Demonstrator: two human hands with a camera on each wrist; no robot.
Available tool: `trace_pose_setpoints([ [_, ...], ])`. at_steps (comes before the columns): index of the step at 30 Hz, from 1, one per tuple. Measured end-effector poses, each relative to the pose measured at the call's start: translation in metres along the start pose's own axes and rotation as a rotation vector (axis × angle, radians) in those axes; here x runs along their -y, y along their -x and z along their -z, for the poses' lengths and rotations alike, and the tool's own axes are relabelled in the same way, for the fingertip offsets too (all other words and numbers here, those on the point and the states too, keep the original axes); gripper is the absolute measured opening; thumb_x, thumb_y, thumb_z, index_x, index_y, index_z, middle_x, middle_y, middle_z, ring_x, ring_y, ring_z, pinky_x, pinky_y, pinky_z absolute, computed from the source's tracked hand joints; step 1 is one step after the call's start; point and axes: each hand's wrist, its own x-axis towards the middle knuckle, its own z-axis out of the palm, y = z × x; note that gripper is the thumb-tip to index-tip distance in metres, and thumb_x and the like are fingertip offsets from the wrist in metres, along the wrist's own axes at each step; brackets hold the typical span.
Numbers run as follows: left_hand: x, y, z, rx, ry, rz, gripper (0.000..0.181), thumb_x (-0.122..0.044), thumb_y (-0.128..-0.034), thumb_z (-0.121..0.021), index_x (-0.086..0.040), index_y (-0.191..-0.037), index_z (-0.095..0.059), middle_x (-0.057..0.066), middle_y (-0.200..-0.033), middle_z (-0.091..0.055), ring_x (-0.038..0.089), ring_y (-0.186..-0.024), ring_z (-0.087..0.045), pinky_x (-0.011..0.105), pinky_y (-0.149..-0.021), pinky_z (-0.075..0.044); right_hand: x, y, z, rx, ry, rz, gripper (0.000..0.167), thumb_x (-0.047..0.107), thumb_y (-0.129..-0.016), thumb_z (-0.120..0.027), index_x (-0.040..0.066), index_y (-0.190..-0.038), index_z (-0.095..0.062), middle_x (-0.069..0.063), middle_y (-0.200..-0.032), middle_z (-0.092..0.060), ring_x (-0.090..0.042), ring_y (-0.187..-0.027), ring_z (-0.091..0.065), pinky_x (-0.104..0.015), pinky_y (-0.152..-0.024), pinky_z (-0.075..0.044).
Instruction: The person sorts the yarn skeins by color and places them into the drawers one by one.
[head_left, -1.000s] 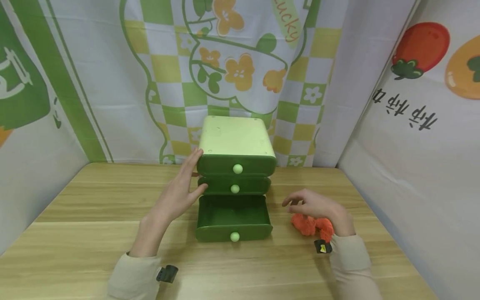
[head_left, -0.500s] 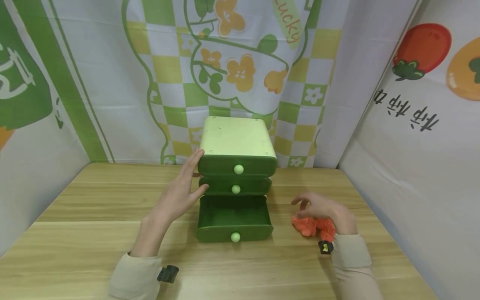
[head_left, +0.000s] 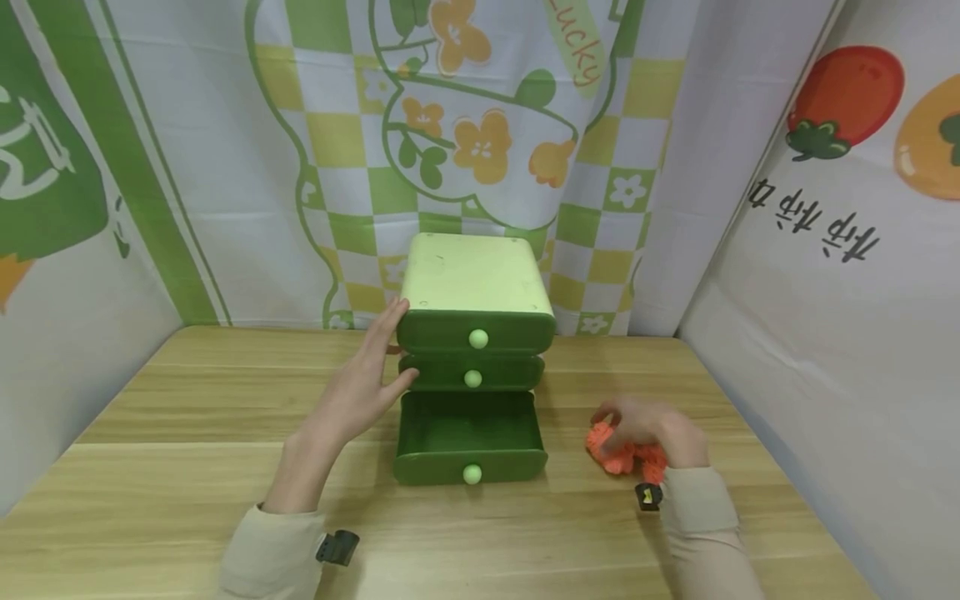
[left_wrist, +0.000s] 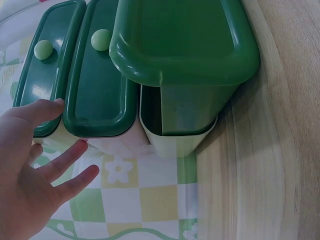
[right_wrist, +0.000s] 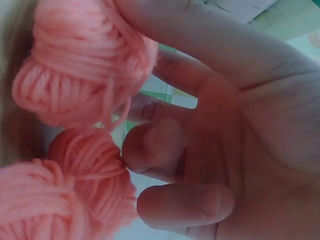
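A small chest of drawers (head_left: pixel 476 271), pale green with dark green fronts, stands on the table. Its bottom drawer (head_left: pixel 468 467) is pulled out and looks empty inside; the upper two are pushed in. My left hand (head_left: pixel 348 396) rests at the chest's left side, fingers spread and fairly straight, the thumb by the middle drawer front. To the right, my right hand (head_left: pixel 651 423) reaches down over orange-red yarn. In the right wrist view, its thumb and fingers curl round one ball of yarn (right_wrist: pixel 90 60). More yarn (right_wrist: pixel 37 205) lies beside it, below the other fingers.
The wooden table (head_left: pixel 187 467) carries the chest and the yarn. A patterned curtain (head_left: pixel 480 142) hangs behind the chest, and printed cloth walls (head_left: pixel 840 333) close in the sides.
My right hand has shifted slightly right and lowered onto the yarn, its fingers now round a ball. My left hand and the drawers have stayed in place.
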Motion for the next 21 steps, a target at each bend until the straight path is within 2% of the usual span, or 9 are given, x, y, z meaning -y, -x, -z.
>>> trace_pose_setpoints([
  [6, 0.0002, 0.0002, -0.0006, 0.004, 0.000, 0.008, 0.095, -0.016, -0.0965, -0.066, -0.035, -0.160, 0.003, -0.001, -0.169, 0.001, 0.034, -0.121, -0.059, 0.030, -0.062, -0.052, -0.0002, -0.0019, -0.0024, -0.006, 0.014, -0.016, 0.053, 0.022, -0.078, -0.082, 0.015, -0.127, -0.064, -0.016, -0.128, -0.061, -0.031, -0.113, -0.059, -0.053, -0.094, -0.049],
  [12, 0.0005, 0.0005, -0.0003, 0.004, 0.001, 0.008, 0.096, -0.015, -0.0962, -0.066, -0.035, -0.160, 0.003, 0.002, -0.169, -0.001, 0.033, -0.122, -0.059, 0.030, -0.061, -0.052, -0.0005, -0.0018, -0.0039, -0.016, -0.011, -0.017, 0.045, 0.017, -0.080, -0.080, 0.017, -0.122, -0.066, -0.013, -0.124, -0.062, -0.026, -0.105, -0.060, -0.047, -0.089, -0.051],
  [21, 0.0000, -0.0001, -0.0001, 0.006, 0.010, 0.003, 0.096, -0.015, -0.0963, -0.066, -0.035, -0.160, 0.003, 0.003, -0.169, -0.002, 0.034, -0.122, -0.059, 0.027, -0.057, -0.049, -0.0005, -0.0016, -0.0007, -0.043, -0.015, 0.047, 0.044, 0.012, -0.081, -0.076, 0.013, -0.124, -0.066, -0.016, -0.124, -0.061, -0.030, -0.108, -0.059, -0.050, -0.091, -0.050],
])
